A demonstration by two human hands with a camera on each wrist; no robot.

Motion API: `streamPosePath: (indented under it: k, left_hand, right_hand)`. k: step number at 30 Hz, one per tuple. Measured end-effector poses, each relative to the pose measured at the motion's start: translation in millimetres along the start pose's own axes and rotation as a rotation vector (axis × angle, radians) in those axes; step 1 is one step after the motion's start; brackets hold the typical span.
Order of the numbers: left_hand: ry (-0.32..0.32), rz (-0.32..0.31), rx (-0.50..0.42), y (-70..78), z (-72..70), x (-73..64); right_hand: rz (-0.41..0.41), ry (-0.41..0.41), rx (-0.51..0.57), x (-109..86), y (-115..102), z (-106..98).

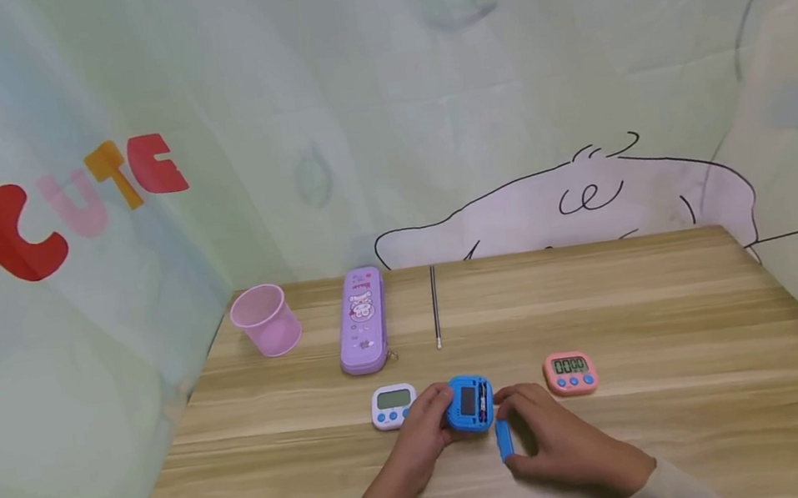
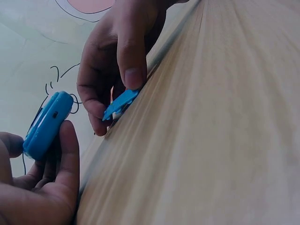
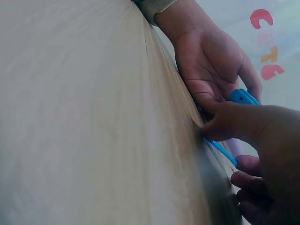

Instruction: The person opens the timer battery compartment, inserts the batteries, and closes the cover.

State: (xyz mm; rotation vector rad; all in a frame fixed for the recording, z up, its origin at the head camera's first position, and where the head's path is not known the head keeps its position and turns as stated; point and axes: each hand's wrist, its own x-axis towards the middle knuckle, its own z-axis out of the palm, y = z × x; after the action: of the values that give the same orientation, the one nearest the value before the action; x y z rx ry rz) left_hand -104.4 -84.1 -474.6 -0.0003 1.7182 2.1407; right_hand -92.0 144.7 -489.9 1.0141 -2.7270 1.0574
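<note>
My left hand [image 1: 426, 428] grips a blue digital timer [image 1: 469, 405] with its back turned up. The battery slot [image 1: 483, 401] on its right side is uncovered, and batteries show inside. Just right of the timer, my right hand [image 1: 551, 436] pinches a small blue battery cover [image 1: 504, 440] between thumb and fingers. In the left wrist view the cover [image 2: 121, 104] is tilted close over the table, apart from the timer [image 2: 48, 125]. A white timer with blue buttons [image 1: 393, 406] lies beside the left hand, partly hidden by it. Beyond the right hand lies a pink timer [image 1: 570, 374] reading 00:00.
On the wooden table [image 1: 680, 313], a pink cup [image 1: 268, 321] stands at the back left. Right of it lies a purple pencil case [image 1: 362, 321], then a thin dark stick with a pale tip [image 1: 435, 307]. A printed curtain [image 1: 290, 112] hangs behind and at the sides.
</note>
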Motion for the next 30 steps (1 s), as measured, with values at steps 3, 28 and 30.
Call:
streamPosePath:
  k: [3,28,30]
  left_hand:
    - [0.003,0.010,-0.005,-0.3,0.5,0.2]
    - [-0.011,0.001,0.014,-2.3,0.5,0.6]
    - [-0.012,0.001,0.008,-1.6,0.3,0.5]
  right_hand:
    - [0.039,0.001,0.015,1.4,-1,-2]
    - [0.197,0.264,0.382,9.2,1,-1]
    - [0.209,0.299,0.404,10.6,0,-1]
